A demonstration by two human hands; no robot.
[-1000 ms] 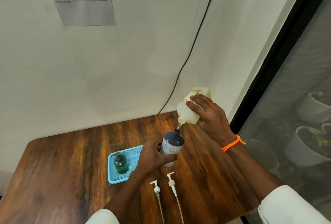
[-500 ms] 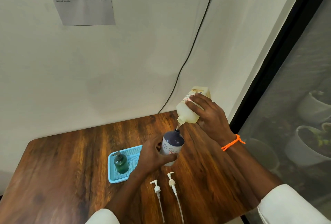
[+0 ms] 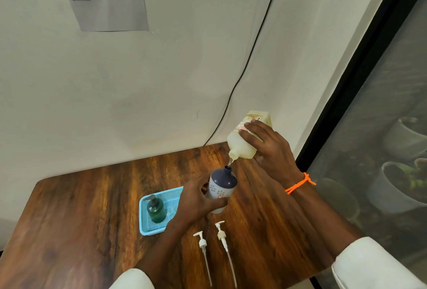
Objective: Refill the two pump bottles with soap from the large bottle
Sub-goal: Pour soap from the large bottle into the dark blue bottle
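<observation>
A dark wood tabletop (image 3: 92,207) sits against a pale wall, and over it I have the pour under way. My right hand (image 3: 270,150) wraps its fingers around the large bottle (image 3: 245,143), tipped so its long axis slopes down and to the left, base high near the wall, nozzle just above the neck of the blue-and-white bottle (image 3: 221,187). My left hand (image 3: 196,198) curls round that bottle, which stands upright on the tabletop. I judge this to be the second fill: the green bottle (image 3: 156,210) already stands in the blue tray (image 3: 147,231), though I cannot tell its level. Two pump heads (image 3: 221,235) lie just beside each other on the tabletop, so capping seems left.
</observation>
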